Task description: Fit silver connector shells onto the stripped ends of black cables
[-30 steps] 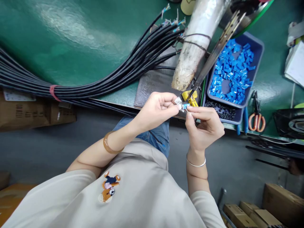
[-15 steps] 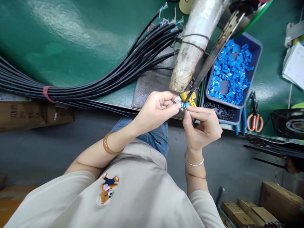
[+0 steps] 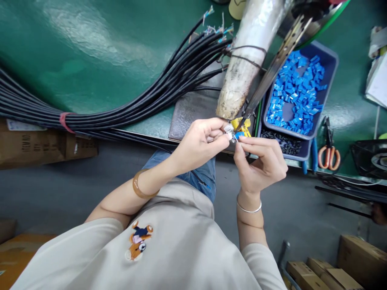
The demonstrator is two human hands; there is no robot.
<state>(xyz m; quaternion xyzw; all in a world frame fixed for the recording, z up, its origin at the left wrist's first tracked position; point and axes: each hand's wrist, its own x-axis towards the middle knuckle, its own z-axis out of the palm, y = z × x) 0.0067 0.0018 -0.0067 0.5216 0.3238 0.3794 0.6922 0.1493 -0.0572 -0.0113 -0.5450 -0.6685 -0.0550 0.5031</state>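
My left hand (image 3: pixel 205 139), with white covers on its fingertips, is closed on a small blue connector (image 3: pixel 239 135), whose near end hides between thumb and finger. Close beside it, my right hand (image 3: pixel 261 159) pinches a thin white wire (image 3: pixel 236 139) at the connector. Just above the fingers is the lower end of a slanted metal tool (image 3: pixel 260 90) that looks like a soldering iron. Yellow material (image 3: pixel 241 123) lies around that end. A wide pipe wrapped in clear plastic (image 3: pixel 238 72) comes down to just above my left fingertips.
A bundle of black cables (image 3: pixel 145 102) with stripped ends crosses the green table (image 3: pixel 99 60), tied with a pink band (image 3: pixel 65 122). On the right stand a bin of blue connectors (image 3: pixel 328 76) and a bin of small black parts (image 3: pixel 304 151). Orange-handled pliers (image 3: pixel 329 157) lie beside them.
The view has shifted slightly. Both hands stay together at the connector, and the right hand has moved a little to the right with the wire still pinched.
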